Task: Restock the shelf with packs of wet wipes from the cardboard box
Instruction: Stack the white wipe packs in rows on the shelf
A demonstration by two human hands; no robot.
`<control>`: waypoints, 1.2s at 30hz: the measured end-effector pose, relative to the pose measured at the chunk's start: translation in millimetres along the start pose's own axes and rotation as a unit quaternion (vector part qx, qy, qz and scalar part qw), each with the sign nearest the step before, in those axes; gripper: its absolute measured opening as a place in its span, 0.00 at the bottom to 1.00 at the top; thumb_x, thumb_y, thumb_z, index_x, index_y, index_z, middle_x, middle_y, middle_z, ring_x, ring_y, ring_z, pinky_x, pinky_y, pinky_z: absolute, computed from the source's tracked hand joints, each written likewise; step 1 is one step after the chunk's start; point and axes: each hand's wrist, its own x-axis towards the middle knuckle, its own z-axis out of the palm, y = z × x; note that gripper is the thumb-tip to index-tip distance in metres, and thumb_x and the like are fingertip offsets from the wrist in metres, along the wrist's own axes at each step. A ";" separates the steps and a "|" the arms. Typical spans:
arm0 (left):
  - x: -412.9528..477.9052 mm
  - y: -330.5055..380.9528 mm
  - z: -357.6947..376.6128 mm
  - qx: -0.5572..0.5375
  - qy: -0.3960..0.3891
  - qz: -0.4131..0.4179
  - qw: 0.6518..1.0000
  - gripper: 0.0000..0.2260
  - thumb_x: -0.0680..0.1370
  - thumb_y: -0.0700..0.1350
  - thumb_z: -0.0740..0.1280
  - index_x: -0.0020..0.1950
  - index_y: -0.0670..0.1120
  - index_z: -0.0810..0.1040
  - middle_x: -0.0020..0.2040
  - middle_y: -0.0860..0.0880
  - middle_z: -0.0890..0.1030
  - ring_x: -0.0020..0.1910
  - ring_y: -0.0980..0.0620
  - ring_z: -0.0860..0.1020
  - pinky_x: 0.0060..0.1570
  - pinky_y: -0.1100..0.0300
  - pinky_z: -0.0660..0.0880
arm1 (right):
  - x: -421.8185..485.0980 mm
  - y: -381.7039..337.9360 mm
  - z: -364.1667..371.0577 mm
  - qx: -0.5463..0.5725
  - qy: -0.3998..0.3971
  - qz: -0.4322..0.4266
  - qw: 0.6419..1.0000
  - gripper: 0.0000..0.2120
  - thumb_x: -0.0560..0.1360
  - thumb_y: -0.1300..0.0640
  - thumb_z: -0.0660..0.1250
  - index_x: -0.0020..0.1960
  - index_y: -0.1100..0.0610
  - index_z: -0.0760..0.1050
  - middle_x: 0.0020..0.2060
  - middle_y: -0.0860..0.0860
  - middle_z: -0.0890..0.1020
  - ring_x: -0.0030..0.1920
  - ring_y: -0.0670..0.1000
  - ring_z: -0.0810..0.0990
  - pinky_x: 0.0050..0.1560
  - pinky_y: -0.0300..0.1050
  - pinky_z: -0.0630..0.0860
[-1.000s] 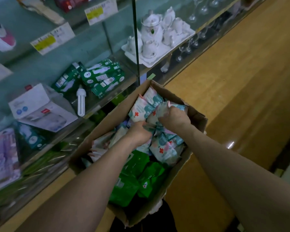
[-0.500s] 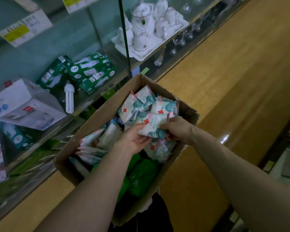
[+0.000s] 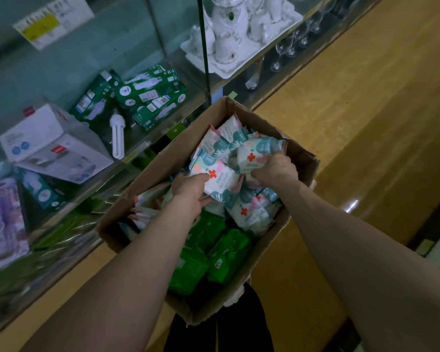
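The left hand (image 3: 189,193) curls its fingers round a white floral pack (image 3: 221,179), pinching its near edge. Just to the right, the right hand (image 3: 276,171) grips a second pack (image 3: 255,155). Both packs lie atop the heap inside the cardboard box (image 3: 163,161), beyond the green packs (image 3: 228,252). The glass shelf (image 3: 137,152) stands to the box's left.

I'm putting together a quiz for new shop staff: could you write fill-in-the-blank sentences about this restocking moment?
1. The left hand grips a wipe pack printed with a red ____.
2. The right hand grips another pack inside a box made of ____.
3. The plain packs at the box's near end are coloured ____.
Missing words: cross; cardboard; green.
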 end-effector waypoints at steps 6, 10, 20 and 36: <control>-14.6 12.5 -7.6 0.036 0.001 0.041 0.999 0.13 0.77 0.35 0.67 0.62 0.40 0.74 0.57 0.39 0.80 0.46 0.43 0.79 0.27 0.55 0.73 | -19.3 5.4 -26.5 0.294 -0.011 0.000 0.956 0.17 0.75 0.56 0.67 0.61 0.57 0.68 0.49 0.54 0.78 0.46 0.53 0.80 0.44 0.50 0.80; -39.4 24.0 -6.3 0.048 -0.044 0.050 0.997 0.09 0.78 0.38 0.66 0.59 0.42 0.74 0.51 0.40 0.79 0.45 0.42 0.78 0.29 0.53 0.74 | -43.7 9.3 -46.2 0.489 -0.054 -0.001 0.871 0.11 0.76 0.61 0.67 0.57 0.56 0.69 0.51 0.56 0.80 0.42 0.52 0.82 0.32 0.44 0.81; -135.6 47.3 9.5 0.095 -0.190 0.105 0.972 0.07 0.79 0.44 0.65 0.55 0.43 0.74 0.44 0.42 0.81 0.40 0.45 0.81 0.30 0.54 0.77 | -145.3 17.6 -107.8 0.639 -0.084 -0.066 0.762 0.07 0.75 0.61 0.69 0.50 0.59 0.74 0.47 0.59 0.79 0.45 0.53 0.80 0.36 0.43 0.82; -350.2 -5.0 106.8 0.220 -0.419 0.178 0.863 0.10 0.81 0.42 0.62 0.61 0.43 0.73 0.46 0.42 0.81 0.40 0.46 0.80 0.34 0.53 0.78 | -321.6 160.2 -223.7 0.704 0.140 -0.078 0.692 0.06 0.77 0.61 0.65 0.53 0.61 0.74 0.41 0.57 0.80 0.39 0.52 0.81 0.27 0.41 0.79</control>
